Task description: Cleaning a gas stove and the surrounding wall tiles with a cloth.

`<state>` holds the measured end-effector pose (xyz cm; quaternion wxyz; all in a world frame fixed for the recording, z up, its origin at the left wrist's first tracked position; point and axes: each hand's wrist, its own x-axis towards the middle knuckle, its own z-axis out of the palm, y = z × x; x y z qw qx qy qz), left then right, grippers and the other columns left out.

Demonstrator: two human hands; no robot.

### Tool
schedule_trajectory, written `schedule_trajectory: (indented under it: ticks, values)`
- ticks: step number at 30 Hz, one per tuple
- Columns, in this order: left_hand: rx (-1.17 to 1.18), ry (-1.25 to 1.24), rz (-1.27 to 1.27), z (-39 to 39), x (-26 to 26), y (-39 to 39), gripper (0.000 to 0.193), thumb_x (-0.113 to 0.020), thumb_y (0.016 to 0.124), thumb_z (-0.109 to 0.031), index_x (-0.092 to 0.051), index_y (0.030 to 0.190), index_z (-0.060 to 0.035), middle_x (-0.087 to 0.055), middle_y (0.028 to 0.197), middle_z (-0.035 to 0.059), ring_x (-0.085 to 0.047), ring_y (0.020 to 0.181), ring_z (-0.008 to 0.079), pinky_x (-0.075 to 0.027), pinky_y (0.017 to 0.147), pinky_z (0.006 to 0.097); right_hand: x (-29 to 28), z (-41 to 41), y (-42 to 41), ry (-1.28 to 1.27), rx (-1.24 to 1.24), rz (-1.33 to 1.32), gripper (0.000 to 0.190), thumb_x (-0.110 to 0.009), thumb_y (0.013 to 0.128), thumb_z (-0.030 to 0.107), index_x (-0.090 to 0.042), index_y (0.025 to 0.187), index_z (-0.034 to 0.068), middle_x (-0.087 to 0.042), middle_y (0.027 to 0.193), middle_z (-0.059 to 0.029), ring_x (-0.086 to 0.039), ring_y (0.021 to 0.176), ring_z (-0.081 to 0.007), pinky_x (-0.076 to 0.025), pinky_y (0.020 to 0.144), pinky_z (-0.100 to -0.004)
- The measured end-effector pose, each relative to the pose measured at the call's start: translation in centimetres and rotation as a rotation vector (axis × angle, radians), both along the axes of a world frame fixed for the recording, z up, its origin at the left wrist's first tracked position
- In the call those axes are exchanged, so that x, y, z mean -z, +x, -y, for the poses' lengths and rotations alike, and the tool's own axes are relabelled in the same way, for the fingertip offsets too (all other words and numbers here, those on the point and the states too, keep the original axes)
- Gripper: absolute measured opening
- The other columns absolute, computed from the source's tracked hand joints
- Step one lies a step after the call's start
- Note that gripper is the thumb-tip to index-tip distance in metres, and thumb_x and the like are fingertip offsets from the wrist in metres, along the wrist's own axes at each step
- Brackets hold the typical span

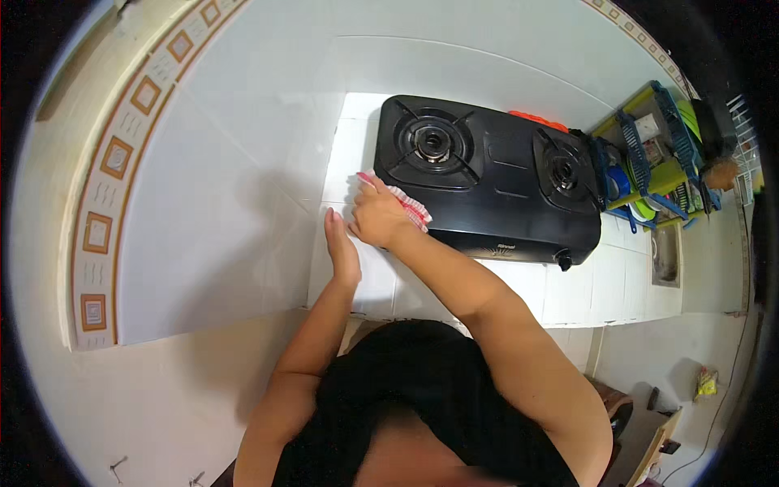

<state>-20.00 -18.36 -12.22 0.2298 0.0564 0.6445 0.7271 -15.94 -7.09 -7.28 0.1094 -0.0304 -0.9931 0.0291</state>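
Note:
A black two-burner gas stove [487, 176] stands on the white tiled counter [578, 286]. At its front left corner, my right hand [380, 213] grips a red and white checked cloth [414, 210], which lies bunched against the stove's edge. My left hand [342, 246] is just to the left, over the counter by the wall, held on edge with its fingers close together and nothing seen in it. Its palm faces my right hand, with a small gap between them. The stove's left burner [433, 143] is beyond my right hand. The control knob [565, 262] is at the stove's front right.
A blue and green dish rack [645, 164] holding dishes stands right of the stove, with a sink basin [666, 255] in front of it. An orange item [538, 120] lies behind the stove. A tiled wall [225, 182] rises close on the left.

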Motion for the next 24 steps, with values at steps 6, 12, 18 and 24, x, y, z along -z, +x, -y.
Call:
schedule_trajectory:
  ticks: [6, 12, 18, 24]
  values:
    - [0.123, -0.201, -0.418, 1.6, -2.1, 4.6, 0.061, -0.039, 0.099, -0.035, -0.023, 0.145, 0.0011, -0.021, 0.150, 0.0234, -0.016, 0.141, 0.0361, -0.014, 0.114, 0.0426, 2.2, 0.9, 4.0, -0.451, -0.134, -0.247, 0.032, -0.048, 0.092, 0.023, -0.069, 0.091, 0.000, -0.067, 0.098, -0.0154, -0.050, 0.119, -0.0292, -0.030, 0.109, -0.0439]
    - [0.265, -0.245, -0.287, -2.2, -1.7, 4.8, 0.070, -0.033, 0.099, -0.041, -0.008, 0.149, 0.0014, -0.007, 0.154, 0.0261, -0.004, 0.144, 0.0376, -0.006, 0.115, 0.0445, -3.2, -4.0, 9.2, -0.824, 0.293, -0.532, 0.028, -0.043, 0.097, 0.017, -0.066, 0.102, 0.001, -0.064, 0.113, -0.0151, -0.059, 0.104, -0.0314, -0.043, 0.095, -0.0401]
    - [0.450, -0.042, -0.196, -4.8, -0.3, -2.0, 0.057, -0.028, 0.102, -0.039, -0.021, 0.149, -0.0078, -0.015, 0.156, 0.0116, -0.012, 0.144, 0.0255, -0.010, 0.116, 0.0348, -0.4, -10.2, 17.5, -0.070, 0.657, -0.235, 0.043, -0.057, 0.090, 0.026, -0.052, 0.129, 0.007, -0.039, 0.141, -0.0221, -0.039, 0.127, -0.0384, -0.027, 0.106, -0.0519]
    - [0.642, 0.248, 0.004, -11.7, 0.1, -8.0, 0.058, -0.030, 0.101, -0.042, -0.019, 0.151, -0.0143, -0.004, 0.158, 0.0075, 0.000, 0.146, 0.0205, -0.004, 0.116, 0.0362, -1.2, -9.8, 16.6, -0.121, 0.662, -0.060, 0.047, -0.048, 0.092, 0.031, -0.048, 0.133, 0.007, -0.037, 0.145, -0.0148, -0.029, 0.136, -0.0370, -0.014, 0.112, -0.0540]
